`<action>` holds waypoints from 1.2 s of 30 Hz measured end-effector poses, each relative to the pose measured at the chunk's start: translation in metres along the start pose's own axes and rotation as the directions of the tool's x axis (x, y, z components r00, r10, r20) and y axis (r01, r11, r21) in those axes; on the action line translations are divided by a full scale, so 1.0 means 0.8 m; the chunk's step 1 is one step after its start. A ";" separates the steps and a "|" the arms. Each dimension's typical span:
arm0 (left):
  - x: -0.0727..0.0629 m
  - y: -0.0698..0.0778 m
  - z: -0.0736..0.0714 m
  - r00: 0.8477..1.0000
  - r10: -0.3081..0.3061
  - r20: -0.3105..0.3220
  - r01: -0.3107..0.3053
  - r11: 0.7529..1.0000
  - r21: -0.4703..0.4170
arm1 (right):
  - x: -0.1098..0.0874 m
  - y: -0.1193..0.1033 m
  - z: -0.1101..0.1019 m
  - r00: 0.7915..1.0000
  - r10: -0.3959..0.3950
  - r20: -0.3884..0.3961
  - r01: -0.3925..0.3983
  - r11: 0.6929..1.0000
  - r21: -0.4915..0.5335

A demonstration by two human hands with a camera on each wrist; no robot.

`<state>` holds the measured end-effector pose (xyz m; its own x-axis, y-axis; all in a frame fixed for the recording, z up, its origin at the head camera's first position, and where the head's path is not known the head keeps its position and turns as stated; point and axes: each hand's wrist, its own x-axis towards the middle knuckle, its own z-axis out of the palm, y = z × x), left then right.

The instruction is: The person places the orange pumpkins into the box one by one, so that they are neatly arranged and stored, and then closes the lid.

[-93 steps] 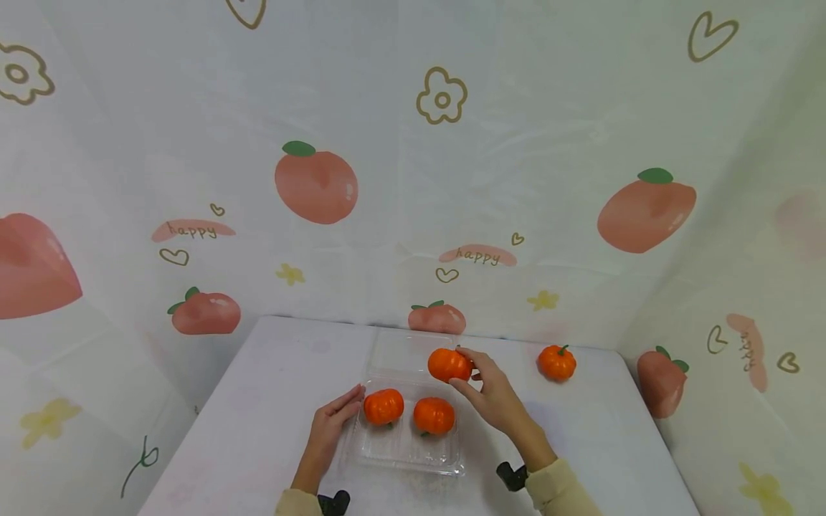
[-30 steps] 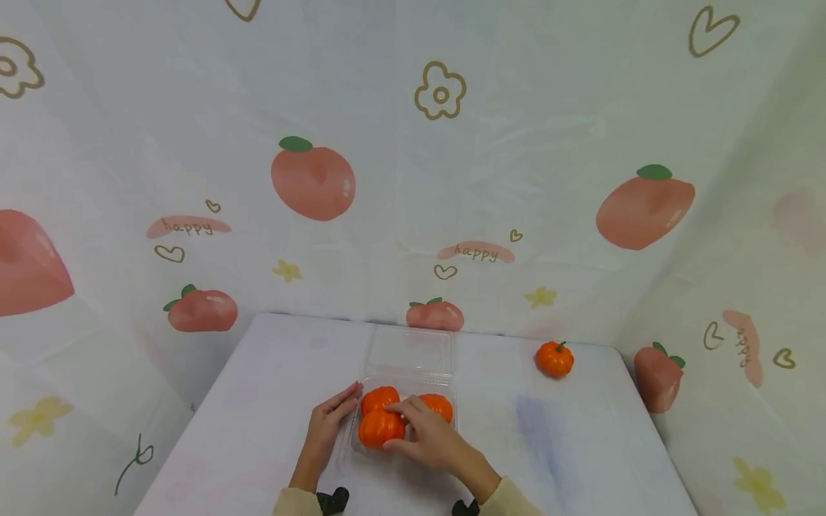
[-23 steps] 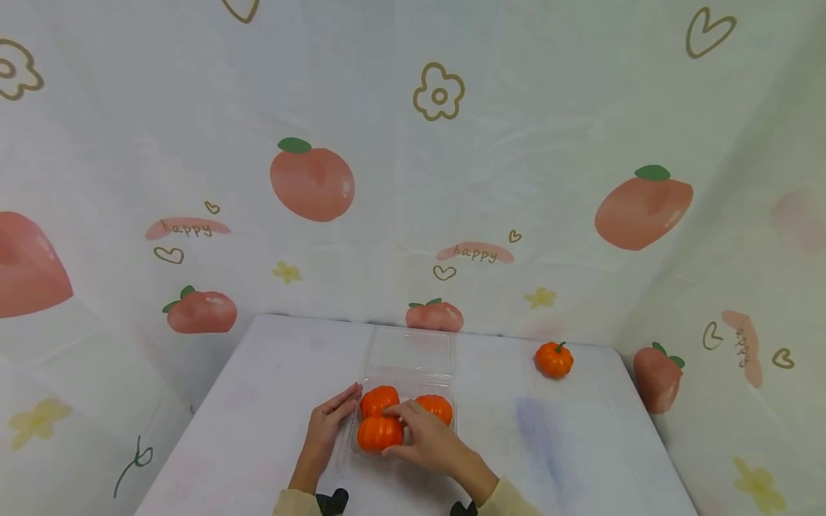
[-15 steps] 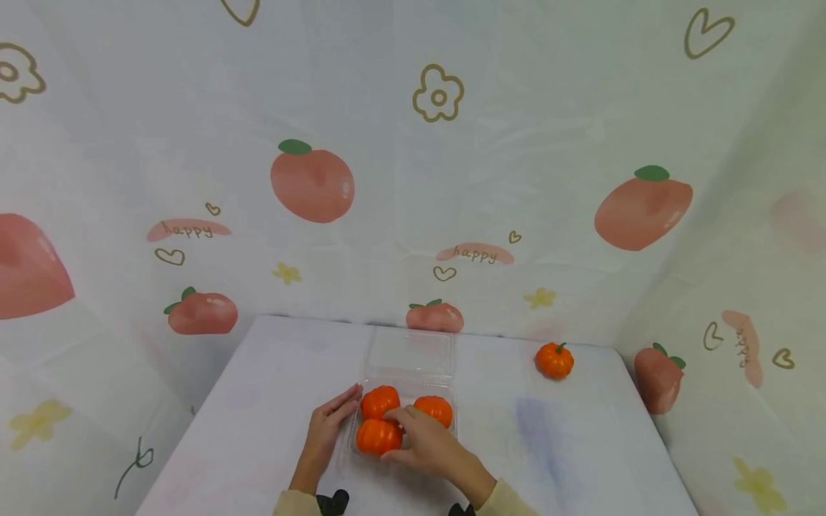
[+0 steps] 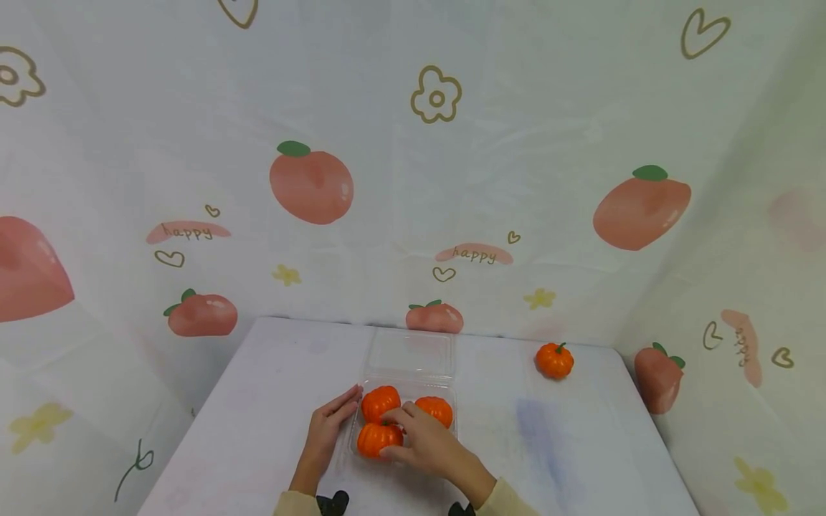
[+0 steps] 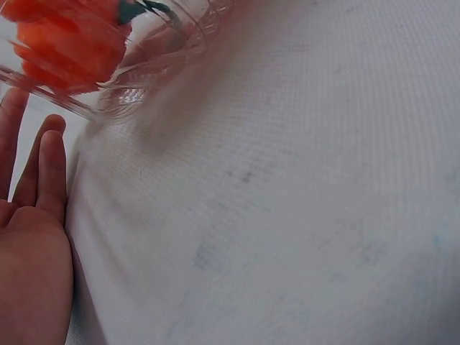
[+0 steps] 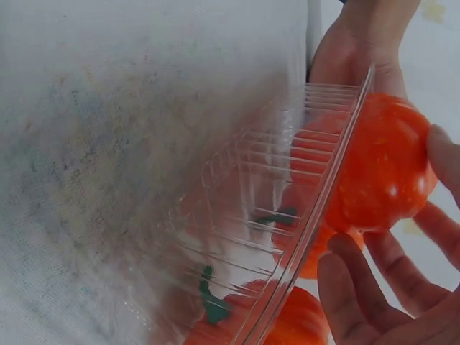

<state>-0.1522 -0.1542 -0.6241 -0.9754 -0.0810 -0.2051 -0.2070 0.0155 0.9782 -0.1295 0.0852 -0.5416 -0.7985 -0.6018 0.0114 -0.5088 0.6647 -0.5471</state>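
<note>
A clear plastic clamshell box (image 5: 409, 383) stands on the table with its lid (image 5: 411, 351) folded back. Inside are a back-left orange pumpkin (image 5: 381, 403) and a back-right pumpkin (image 5: 435, 411). At the box's front left, my right hand (image 5: 431, 446) holds a third small pumpkin (image 5: 376, 441) between thumb and fingers, its green stem showing on top. The right wrist view has this pumpkin (image 7: 384, 162) at the box's rim, partly behind the clear wall. Straight fingers of my left hand (image 5: 325, 432) rest against the box's left side; the left wrist view shows its palm (image 6: 32, 266).
Another orange pumpkin (image 5: 554, 360) with a green stem sits at the table's back right. A white patterned cloth (image 5: 477, 179) hangs behind the table (image 5: 277, 373) and along its sides.
My right hand has carried its pumpkin from above the lid hinge down to the box's front left. There the pumpkin has turned, bringing its stem upward. My left hand has stayed put.
</note>
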 end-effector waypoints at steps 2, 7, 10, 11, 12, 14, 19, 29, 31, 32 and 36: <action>0.001 -0.001 0.000 1.000 0.005 0.004 -0.005 1.000 0.002 | 0.000 0.000 0.000 1.000 -0.015 -0.003 0.015 1.000 -0.008; 0.004 -0.002 -0.002 1.000 0.019 -0.001 -0.019 1.000 -0.010 | 0.003 0.000 0.002 1.000 -0.028 0.009 0.028 0.999 -0.019; 0.003 -0.002 -0.003 1.000 0.017 -0.010 -0.017 1.000 0.004 | 0.003 -0.001 0.002 0.999 -0.045 0.006 0.045 0.999 -0.030; 0.003 -0.001 -0.003 1.000 0.015 -0.011 -0.015 1.000 0.011 | 0.003 -0.001 0.001 0.999 -0.047 0.006 0.047 0.998 -0.030; 0.003 -0.001 -0.002 1.000 0.013 -0.010 -0.013 1.000 0.019 | 0.002 -0.002 0.000 0.999 -0.049 0.006 0.049 0.998 -0.032; 0.002 -0.002 -0.002 1.000 0.012 -0.008 -0.012 1.000 0.026 | 0.001 -0.004 -0.003 0.999 -0.042 0.013 0.042 0.998 -0.037; 0.003 -0.004 0.000 1.000 0.012 -0.009 -0.011 1.000 0.010 | -0.001 -0.008 -0.011 1.000 -0.009 0.026 0.011 0.997 -0.073; 0.003 -0.005 0.001 1.000 0.008 -0.013 -0.008 1.000 -0.001 | -0.004 -0.004 -0.023 0.993 -0.068 -0.101 0.042 0.969 -0.242; 0.003 -0.005 0.001 1.000 0.007 -0.011 -0.007 1.000 -0.002 | -0.004 -0.003 -0.024 0.989 -0.070 -0.128 0.031 0.958 -0.285; 0.003 -0.004 0.001 1.000 0.006 -0.008 -0.006 1.000 -0.001 | -0.004 -0.002 -0.025 0.988 -0.068 -0.138 0.024 0.954 -0.300; 0.002 -0.003 0.001 1.000 0.002 -0.004 -0.002 1.000 -0.005 | -0.004 0.006 -0.025 0.984 -0.050 -0.170 -0.011 0.940 -0.342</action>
<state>-0.1536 -0.1536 -0.6266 -0.9756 -0.0845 -0.2027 -0.2044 0.0109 0.9788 -0.1361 0.0989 -0.5273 -0.8151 -0.5504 0.1809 -0.5792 0.7826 -0.2283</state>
